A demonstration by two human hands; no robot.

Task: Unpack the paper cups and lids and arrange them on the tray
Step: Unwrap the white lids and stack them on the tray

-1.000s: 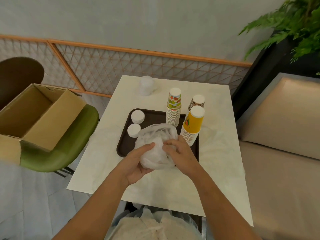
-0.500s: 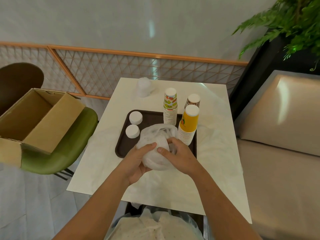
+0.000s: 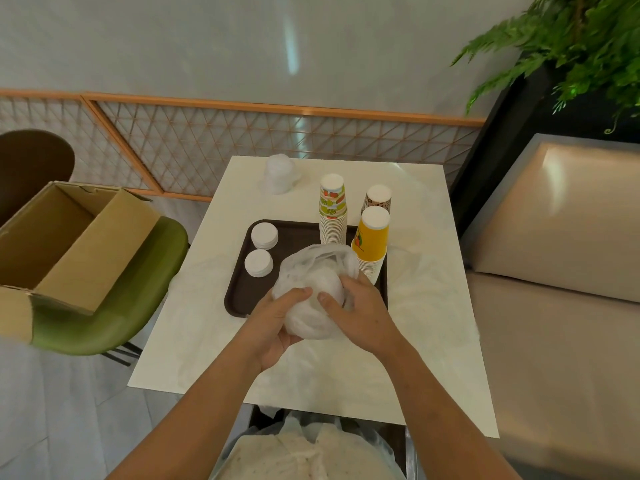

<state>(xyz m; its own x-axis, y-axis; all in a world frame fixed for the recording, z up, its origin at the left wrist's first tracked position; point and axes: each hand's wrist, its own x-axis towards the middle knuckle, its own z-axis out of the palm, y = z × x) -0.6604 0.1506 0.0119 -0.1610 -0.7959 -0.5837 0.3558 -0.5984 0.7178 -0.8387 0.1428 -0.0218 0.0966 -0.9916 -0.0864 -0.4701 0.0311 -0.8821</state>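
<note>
Over the near edge of the dark brown tray (image 3: 239, 289) I hold a clear plastic bag of white lids (image 3: 317, 271). My left hand (image 3: 277, 323) grips the bag from below and the left. My right hand (image 3: 356, 310) grips it from the right, thumb on the plastic. Two stacks of white lids (image 3: 264, 235) (image 3: 258, 263) stand on the tray's left side. Three upside-down stacks of paper cups stand at its right: a fruit-patterned stack (image 3: 332, 213), a yellow stack (image 3: 370, 240) and a dark patterned stack (image 3: 377, 199) behind.
Another wrapped bundle of white lids (image 3: 278, 174) sits at the white table's (image 3: 426, 306) far edge. An open cardboard box (image 3: 69, 240) rests on a green chair (image 3: 131, 292) at left. A beige bench (image 3: 554, 306) lies to the right, a lined bin (image 3: 304, 452) below me.
Both hands have shifted their hold on the bag of lids, the right thumb now spread over the plastic. The view has dropped slightly; cups and lids stay put.
</note>
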